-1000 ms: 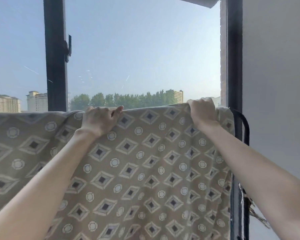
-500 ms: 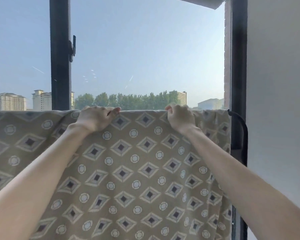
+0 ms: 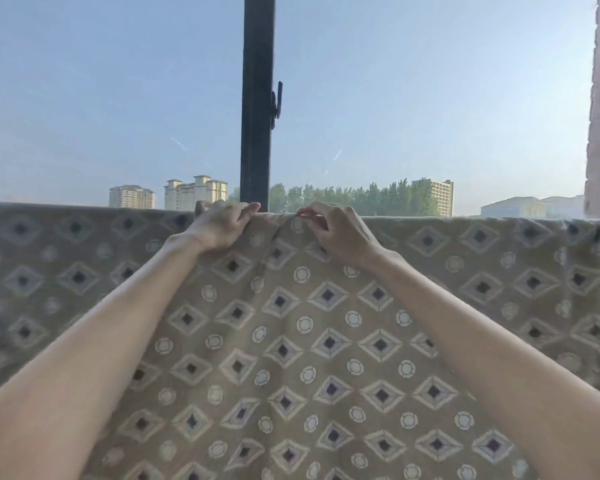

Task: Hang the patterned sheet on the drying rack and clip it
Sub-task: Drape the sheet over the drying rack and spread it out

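currently the patterned sheet (image 3: 326, 341) hangs draped over a high horizontal line in front of the window, its folded top edge running level across the whole view. the drying rack itself is hidden under the cloth; only the straight ridge suggests a bar beneath.

left hand (image 3: 219, 226): fingers curled over the top edge, closed on the fabric, thumb side pointing inward. right hand (image 3: 336, 237): fingers bent, thumb and forefinger pinching a small tuck of cloth at the ridge. the two hands sit near each other, just apart, below the dark window post (image 3: 257, 98).

between them the fabric shows a slight pucker with creases running down from it. judgement: both grips are at the top because that is where the cloth bears on the bar; holding there lets the person smooth or shift the fold without dragging the hanging part off.

no clip visible in either hand or anywhere on the edge. judgement: hanging looks mostly done, clipping not yet started. risk: the bunched spot could dry creased or give a clip a poor hold if left uneven.
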Demonstrator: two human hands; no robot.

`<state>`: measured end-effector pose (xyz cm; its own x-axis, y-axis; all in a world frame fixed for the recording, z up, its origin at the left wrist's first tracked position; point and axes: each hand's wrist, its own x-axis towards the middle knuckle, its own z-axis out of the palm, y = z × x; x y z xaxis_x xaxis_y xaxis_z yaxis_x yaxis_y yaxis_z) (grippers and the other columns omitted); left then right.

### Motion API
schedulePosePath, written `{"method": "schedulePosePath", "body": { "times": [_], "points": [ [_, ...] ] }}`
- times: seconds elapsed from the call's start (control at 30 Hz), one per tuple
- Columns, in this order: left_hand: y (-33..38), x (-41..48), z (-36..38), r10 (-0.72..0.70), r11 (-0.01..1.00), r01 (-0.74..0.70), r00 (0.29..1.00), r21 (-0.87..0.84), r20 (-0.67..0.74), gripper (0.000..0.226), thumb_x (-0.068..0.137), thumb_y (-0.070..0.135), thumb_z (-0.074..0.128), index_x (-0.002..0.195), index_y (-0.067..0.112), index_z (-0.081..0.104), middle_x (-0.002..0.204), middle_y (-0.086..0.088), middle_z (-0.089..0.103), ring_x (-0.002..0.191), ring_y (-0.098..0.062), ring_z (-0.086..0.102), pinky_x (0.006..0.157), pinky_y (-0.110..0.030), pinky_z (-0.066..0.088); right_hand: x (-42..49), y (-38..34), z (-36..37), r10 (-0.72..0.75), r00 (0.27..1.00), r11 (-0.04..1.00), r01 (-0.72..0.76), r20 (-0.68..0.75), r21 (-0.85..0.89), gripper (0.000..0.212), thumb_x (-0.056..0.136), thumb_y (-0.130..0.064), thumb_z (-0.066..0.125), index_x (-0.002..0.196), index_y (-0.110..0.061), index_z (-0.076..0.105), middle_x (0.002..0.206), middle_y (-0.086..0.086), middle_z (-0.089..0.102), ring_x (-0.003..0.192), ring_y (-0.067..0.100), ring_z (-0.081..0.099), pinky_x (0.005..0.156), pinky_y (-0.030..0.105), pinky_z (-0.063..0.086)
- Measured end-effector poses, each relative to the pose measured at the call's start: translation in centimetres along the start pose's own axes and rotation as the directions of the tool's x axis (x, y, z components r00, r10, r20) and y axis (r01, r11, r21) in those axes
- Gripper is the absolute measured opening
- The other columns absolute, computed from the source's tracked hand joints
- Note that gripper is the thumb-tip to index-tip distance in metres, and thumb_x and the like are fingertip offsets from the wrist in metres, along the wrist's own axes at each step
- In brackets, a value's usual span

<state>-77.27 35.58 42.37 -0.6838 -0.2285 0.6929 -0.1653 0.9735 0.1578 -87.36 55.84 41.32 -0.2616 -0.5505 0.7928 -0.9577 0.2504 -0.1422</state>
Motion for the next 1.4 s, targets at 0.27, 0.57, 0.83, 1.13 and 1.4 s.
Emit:
{"method": "schedulePosePath", "body": {
  "times": [0.27, 0.57, 0.83, 1.13, 1.4],
  "points": [
    [-13.3, -3.7, -4.8, 0.037, 0.995, -0.050, 0.988, 0.084, 0.147, 0.047, 0.097, 0.049, 0.024, 0.142, 0.035, 0.029, 0.140, -0.003, 0.038, 0.129, -0.027, 0.034, 0.108, -0.051, 0.027, 4.7, -9.5, 8.1, -0.069, 0.996, 0.985, 0.077, 0.059, -0.153, 0.036, 0.094, -0.038, 0.052, 0.127, -0.026, 0.059, 0.127, -0.002, 0.062, 0.113, 0.021, 0.059, 0.101, 0.042, 0.041],
    [-19.2, -5.5, -6.0, 0.205, 0.975, -0.183, 0.958, 0.123, -0.200, 0.050, 0.095, 0.006, 0.049, 0.140, 0.026, 0.040, 0.129, 0.000, 0.058, 0.117, -0.020, 0.054, 0.100, -0.040, 0.045, 5.7, -10.4, 9.4, -0.027, 0.999, 1.000, 0.026, -0.041, -0.015, 0.028, 0.090, -0.034, 0.061, 0.114, -0.023, 0.069, 0.110, -0.004, 0.070, 0.090, 0.003, 0.066, 0.075, 0.011, 0.046],
    [-17.2, -4.1, -8.0, 0.252, 0.966, -0.257, 0.958, -0.021, -0.135, 0.025, 0.095, 0.021, 0.047, 0.116, 0.025, 0.061, 0.088, 0.009, 0.065, 0.061, -0.009, 0.062, 0.055, -0.021, 0.050, 6.3, -9.9, 9.0, 0.007, 0.982, 0.992, -0.031, -0.188, -0.124, 0.025, 0.095, -0.038, 0.052, 0.096, -0.026, 0.073, 0.058, -0.023, 0.056, 0.054, -0.001, 0.048, 0.057, 0.026, 0.041],
    [-16.4, 3.5, -8.7, 0.056, 0.986, -0.071, 0.993, 0.149, 0.101, 0.026, 0.095, 0.038, 0.050, 0.108, 0.025, 0.068, 0.103, -0.001, 0.061, 0.088, -0.017, 0.049, 0.073, -0.028, 0.036, 10.9, -9.0, 8.5, 0.190, 0.981, 0.980, -0.189, 0.021, -0.064, 0.036, 0.094, -0.023, 0.055, 0.061, -0.012, 0.064, 0.058, -0.002, 0.052, 0.058, 0.017, 0.046, 0.058, 0.031, 0.039],
    [-17.3, 3.9, -6.4, 0.037, 0.982, -0.032, 0.999, -0.184, 0.026, 0.012, 0.076, 0.022, 0.076, 0.086, 0.016, 0.076, 0.077, 0.008, 0.067, 0.078, -0.010, 0.060, 0.060, -0.015, 0.040, 12.4, -6.9, 9.6, 0.284, 0.953, 0.949, -0.264, 0.106, -0.174, 0.038, 0.094, -0.022, 0.053, 0.068, 0.003, 0.063, 0.063, 0.013, 0.054, 0.059, 0.018, 0.047, 0.059, 0.037, 0.042]
  ]
}}
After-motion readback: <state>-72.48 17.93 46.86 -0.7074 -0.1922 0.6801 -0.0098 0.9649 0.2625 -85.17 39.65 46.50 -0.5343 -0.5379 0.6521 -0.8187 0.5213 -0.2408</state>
